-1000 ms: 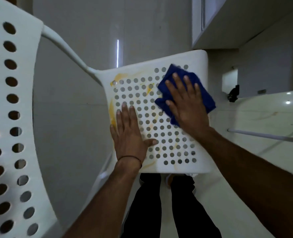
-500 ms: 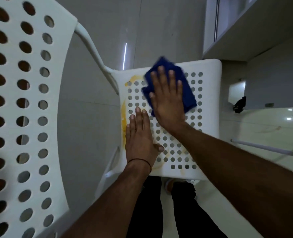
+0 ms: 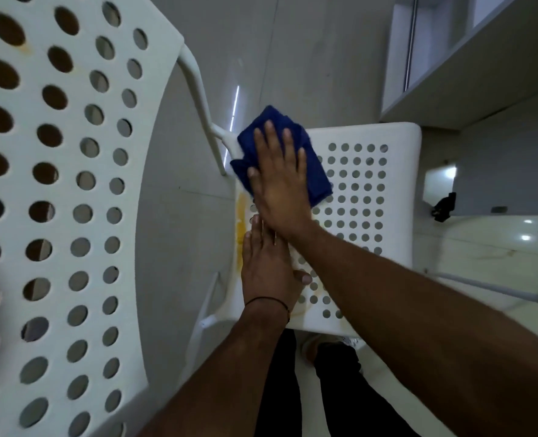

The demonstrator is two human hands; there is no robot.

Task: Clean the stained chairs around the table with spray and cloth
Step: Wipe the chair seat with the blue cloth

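Perforated white plastic fills the left side: the chair backrest (image 3: 59, 216), round holes in rows, with a faint yellowish mark near its top-left corner. A white frame tube (image 3: 198, 89) runs from it down to the chair seat (image 3: 397, 184), which is also perforated. Along the seat's left edge runs a yellow stain (image 3: 241, 228). The left hand (image 3: 267, 272) lies flat and open on the seat beside that stain, palm down, gripping nothing, a thin dark band at its wrist. Just above it, at the seat's far-left corner, the right hand (image 3: 280, 187) presses flat, fingers spread, on a folded blue cloth (image 3: 316, 181), pinning rather than clutching it. The seat's right half is bare.
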